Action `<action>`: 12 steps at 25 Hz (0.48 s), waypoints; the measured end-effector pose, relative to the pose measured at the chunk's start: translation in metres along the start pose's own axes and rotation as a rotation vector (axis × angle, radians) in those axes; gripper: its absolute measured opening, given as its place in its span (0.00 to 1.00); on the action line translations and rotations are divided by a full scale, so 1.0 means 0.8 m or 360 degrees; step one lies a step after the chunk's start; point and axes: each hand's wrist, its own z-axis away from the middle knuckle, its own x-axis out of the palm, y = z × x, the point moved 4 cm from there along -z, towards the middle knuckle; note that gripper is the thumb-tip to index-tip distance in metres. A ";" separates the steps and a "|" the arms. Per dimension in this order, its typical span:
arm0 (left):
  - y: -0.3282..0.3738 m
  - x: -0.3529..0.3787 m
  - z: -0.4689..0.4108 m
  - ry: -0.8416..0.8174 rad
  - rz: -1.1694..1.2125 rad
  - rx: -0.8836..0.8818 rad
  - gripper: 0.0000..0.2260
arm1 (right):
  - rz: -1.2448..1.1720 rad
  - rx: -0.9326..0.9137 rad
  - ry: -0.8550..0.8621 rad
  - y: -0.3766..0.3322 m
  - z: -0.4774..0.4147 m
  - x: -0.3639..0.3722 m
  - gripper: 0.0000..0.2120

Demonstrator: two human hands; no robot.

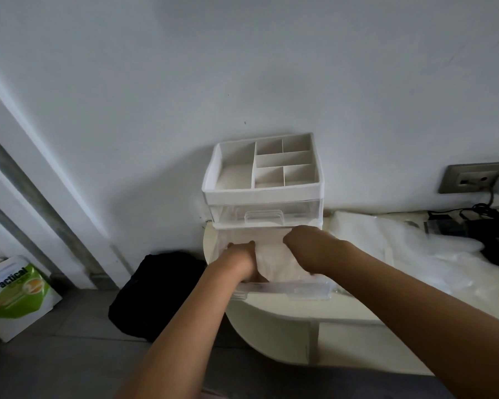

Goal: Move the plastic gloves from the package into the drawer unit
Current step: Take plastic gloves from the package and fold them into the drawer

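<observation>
Your left hand (242, 256) and right hand (303, 246) are both reaching down into the pulled-out lower drawer (283, 290). The plastic gloves (274, 260) are lying as a pale folded stack between them, touching both. Your left hand is resting against the stack's left edge. Your right hand is bending at the knuckles over its far right corner, fingers pointing down into the drawer. Whether either hand is pinching the gloves or only pressing on them cannot be told (the fingertips are hiding behind the hands and the stack). The stack is filling most of the drawer, inside its clear walls.

The drawer is sticking out of the bottom of the drawer unit (264, 194), under a closed clear upper drawer (264, 216) and a white divided tray (236, 165). The unit is standing on a cream table (271, 315) against the wall.

To your right, crumpled clear plastic wrapping (386, 243) is lying on the table, with black cables (496, 240) beyond it under a wall socket (473, 177). On the floor to your left, a black bag (156, 292) and a green and white paper bag (15, 295) are sitting.
</observation>
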 end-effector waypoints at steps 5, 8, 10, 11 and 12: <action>0.000 0.000 0.001 0.0037 0.0037 -0.0039 0.21 | 0.0115 0.0082 0.0058 -0.005 0.008 0.009 0.07; 0.007 -0.013 0.014 0.0161 0.0176 -0.0010 0.25 | 0.0071 0.0082 -0.0189 -0.006 0.000 0.018 0.09; 0.023 -0.019 0.022 0.0174 0.0305 0.0132 0.27 | 0.0143 0.0014 -0.0268 -0.008 -0.011 0.023 0.07; 0.034 -0.018 0.026 0.0111 0.0302 0.0214 0.28 | 0.0190 -0.0021 -0.0300 -0.010 -0.013 0.023 0.15; 0.044 -0.013 0.028 0.0009 0.0212 0.0256 0.30 | 0.0237 -0.0078 -0.0332 -0.010 -0.017 0.025 0.20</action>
